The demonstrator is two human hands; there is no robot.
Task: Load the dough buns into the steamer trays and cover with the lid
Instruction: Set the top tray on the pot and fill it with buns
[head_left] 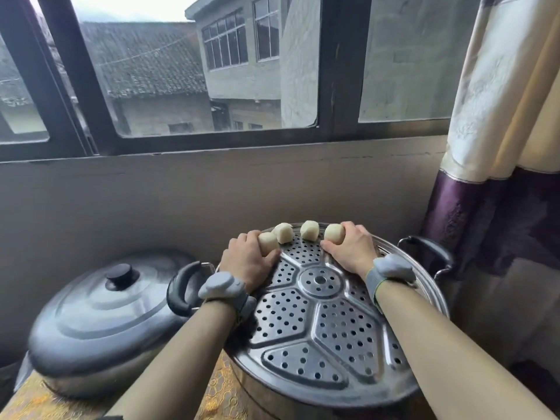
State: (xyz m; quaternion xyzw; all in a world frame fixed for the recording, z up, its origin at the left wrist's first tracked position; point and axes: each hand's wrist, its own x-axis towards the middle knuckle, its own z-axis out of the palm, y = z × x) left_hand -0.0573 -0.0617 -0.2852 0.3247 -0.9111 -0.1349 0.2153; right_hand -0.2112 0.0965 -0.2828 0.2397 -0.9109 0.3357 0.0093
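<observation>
A round perforated steel steamer tray (pixel 321 334) sits on top of a pot with black side handles. Along its far rim lie several pale dough buns. My left hand (pixel 248 262) grips the leftmost bun (pixel 268 241) at the far left of the tray. My right hand (pixel 353 245) holds the rightmost bun (pixel 333 233) at the far right. Two more buns (pixel 283 232) (pixel 309 230) sit free between them. The steel lid (pixel 100 310) with a black knob rests to the left of the pot.
The pot and lid stand on a surface with a gold patterned cloth (pixel 218 389). A grey wall and a window lie just behind. A cream and purple curtain (pixel 497 183) hangs at the right, near the pot's right handle (pixel 430 247).
</observation>
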